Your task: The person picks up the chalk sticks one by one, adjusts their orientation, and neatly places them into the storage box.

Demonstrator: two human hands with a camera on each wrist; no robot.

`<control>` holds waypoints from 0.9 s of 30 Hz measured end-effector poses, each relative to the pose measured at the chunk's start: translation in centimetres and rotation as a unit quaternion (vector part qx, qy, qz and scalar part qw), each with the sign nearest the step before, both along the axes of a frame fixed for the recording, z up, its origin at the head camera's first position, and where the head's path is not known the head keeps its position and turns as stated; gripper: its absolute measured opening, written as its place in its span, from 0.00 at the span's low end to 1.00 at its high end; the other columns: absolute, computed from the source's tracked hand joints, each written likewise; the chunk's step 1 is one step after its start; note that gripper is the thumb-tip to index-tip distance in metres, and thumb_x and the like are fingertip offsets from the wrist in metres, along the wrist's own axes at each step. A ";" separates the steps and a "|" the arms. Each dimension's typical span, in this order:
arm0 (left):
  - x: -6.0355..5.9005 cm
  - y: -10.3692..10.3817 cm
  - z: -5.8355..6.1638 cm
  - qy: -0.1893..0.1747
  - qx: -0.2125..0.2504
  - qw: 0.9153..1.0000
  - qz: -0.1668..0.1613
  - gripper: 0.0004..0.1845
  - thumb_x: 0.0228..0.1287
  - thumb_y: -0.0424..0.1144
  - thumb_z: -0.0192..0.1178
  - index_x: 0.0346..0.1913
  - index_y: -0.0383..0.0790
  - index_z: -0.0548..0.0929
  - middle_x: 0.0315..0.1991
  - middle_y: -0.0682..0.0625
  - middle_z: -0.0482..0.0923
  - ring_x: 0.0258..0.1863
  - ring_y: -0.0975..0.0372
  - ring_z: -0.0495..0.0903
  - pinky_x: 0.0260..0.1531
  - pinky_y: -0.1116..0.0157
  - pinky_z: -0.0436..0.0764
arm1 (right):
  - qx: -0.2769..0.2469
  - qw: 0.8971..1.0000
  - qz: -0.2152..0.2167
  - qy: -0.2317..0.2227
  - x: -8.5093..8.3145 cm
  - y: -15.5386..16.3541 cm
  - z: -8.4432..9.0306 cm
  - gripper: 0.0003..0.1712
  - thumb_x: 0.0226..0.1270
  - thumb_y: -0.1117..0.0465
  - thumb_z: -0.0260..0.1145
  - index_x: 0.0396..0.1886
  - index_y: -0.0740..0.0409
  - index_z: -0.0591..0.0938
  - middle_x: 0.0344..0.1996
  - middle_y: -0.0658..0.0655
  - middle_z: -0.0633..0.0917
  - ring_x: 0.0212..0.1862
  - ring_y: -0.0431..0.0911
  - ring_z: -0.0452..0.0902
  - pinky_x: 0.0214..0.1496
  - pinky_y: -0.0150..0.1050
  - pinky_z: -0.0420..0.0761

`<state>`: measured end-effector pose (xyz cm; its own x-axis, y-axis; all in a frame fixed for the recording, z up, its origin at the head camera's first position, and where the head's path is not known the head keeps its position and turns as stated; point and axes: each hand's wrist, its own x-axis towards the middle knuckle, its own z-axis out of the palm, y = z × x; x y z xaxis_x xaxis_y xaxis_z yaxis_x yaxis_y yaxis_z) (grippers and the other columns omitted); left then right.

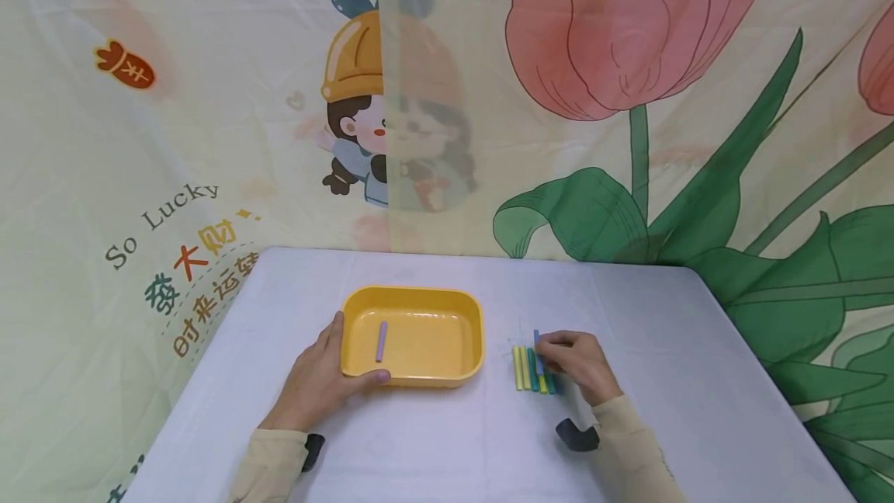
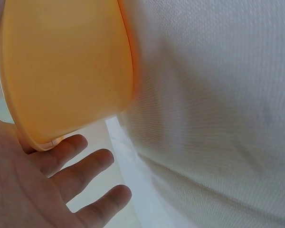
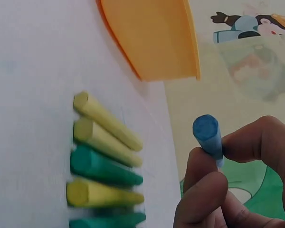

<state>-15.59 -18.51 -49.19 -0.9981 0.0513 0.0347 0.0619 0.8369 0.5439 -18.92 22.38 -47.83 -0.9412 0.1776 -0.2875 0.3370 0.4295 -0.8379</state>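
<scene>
Nearest are the two beige sleeves [image 1: 268, 468], both forearms coming in low over the white tabletop [image 1: 433, 441]. The right hand [image 1: 578, 362] pinches a blue chalk stick [image 3: 208, 130] between thumb and fingertips, and seems to hold it just above the other sticks. A light, even pinch near the middle should serve best; a hard squeeze at one end could snap something this thin, if it is as brittle as it looks.

Under and beside those fingers lies the row of chalk sticks [image 1: 518, 369], at least five, yellow and green, close side by side on the tabletop. Keeping the knuckles high would spare the row a nudge.

The left hand [image 1: 317, 379] is spread about the near left corner of the yellow tray [image 1: 433, 340], thumb at the near side, fingers fairly straight and loose outside the left wall. Gentle pressure there is probably enough to steady it; pushing harder risks sliding it. Inside, left of centre, lies a purple chalk stick [image 1: 381, 341], with bare floor to its right.

Beyond the tabletop hangs a printed cloth [image 1: 447, 231] with large tulips.
</scene>
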 end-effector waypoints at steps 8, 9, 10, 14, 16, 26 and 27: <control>-0.1 0.1 0.0 0.000 -0.001 1.000 0.001 0.76 0.45 0.80 0.65 0.81 0.33 0.39 0.77 0.32 0.52 0.70 0.37 0.64 0.67 0.41 0.67 | -0.016 1.000 -0.003 -0.004 -0.5 -2.6 0.4 0.20 0.62 0.55 0.71 0.49 0.64 0.86 0.39 0.58 0.85 0.37 0.48 0.79 0.40 0.37 0.83; -0.2 0.1 0.0 -0.001 -0.001 1.000 0.001 0.76 0.45 0.80 0.65 0.81 0.33 0.39 0.78 0.32 0.52 0.70 0.37 0.64 0.67 0.41 0.67 | -0.021 1.000 -0.003 -0.002 -0.6 -2.9 0.5 0.20 0.62 0.55 0.71 0.49 0.64 0.86 0.39 0.58 0.85 0.37 0.48 0.79 0.40 0.37 0.83; -0.2 0.1 0.0 -0.003 0.000 1.000 0.001 0.76 0.45 0.80 0.65 0.81 0.33 0.39 0.77 0.32 0.52 0.70 0.37 0.64 0.67 0.41 0.67 | -0.025 1.000 -0.002 -0.001 -0.6 -3.3 0.6 0.20 0.62 0.55 0.71 0.48 0.63 0.87 0.38 0.58 0.85 0.36 0.48 0.79 0.40 0.37 0.83; -0.1 0.1 0.0 -0.005 0.002 1.000 0.001 0.76 0.45 0.80 0.65 0.81 0.33 0.39 0.77 0.32 0.52 0.70 0.36 0.64 0.67 0.40 0.67 | -0.047 0.999 0.004 0.009 -0.7 -4.6 0.9 0.20 0.61 0.54 0.72 0.48 0.63 0.87 0.38 0.58 0.85 0.36 0.48 0.79 0.41 0.37 0.85; -0.1 0.1 0.0 -0.004 0.002 1.000 0.001 0.76 0.45 0.80 0.65 0.81 0.32 0.39 0.77 0.32 0.52 0.70 0.36 0.64 0.67 0.40 0.67 | -0.061 0.998 0.005 0.015 -0.8 -5.2 1.0 0.20 0.61 0.53 0.72 0.47 0.63 0.87 0.38 0.58 0.86 0.36 0.48 0.80 0.42 0.39 0.85; 0.1 0.0 0.0 0.008 0.005 1.000 -0.006 0.74 0.47 0.78 0.66 0.81 0.32 0.40 0.77 0.32 0.54 0.68 0.36 0.66 0.66 0.41 0.69 | -0.153 0.987 0.005 0.039 -0.6 -7.4 1.3 0.19 0.63 0.56 0.73 0.47 0.64 0.87 0.41 0.60 0.86 0.37 0.49 0.83 0.42 0.38 0.87; 0.1 0.0 0.0 0.008 0.005 1.000 -0.006 0.74 0.47 0.78 0.66 0.81 0.32 0.40 0.77 0.32 0.54 0.68 0.36 0.66 0.66 0.41 0.69 | -0.158 0.987 0.006 0.036 -0.6 -7.6 1.4 0.18 0.63 0.56 0.73 0.48 0.64 0.87 0.41 0.60 0.86 0.37 0.49 0.83 0.42 0.38 0.87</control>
<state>-15.53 -18.53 -49.16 -0.9967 0.0628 0.0514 0.0808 0.8303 0.5515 -19.57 14.76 -46.46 -0.9628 0.0793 -0.2583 0.2675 0.1458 -0.9525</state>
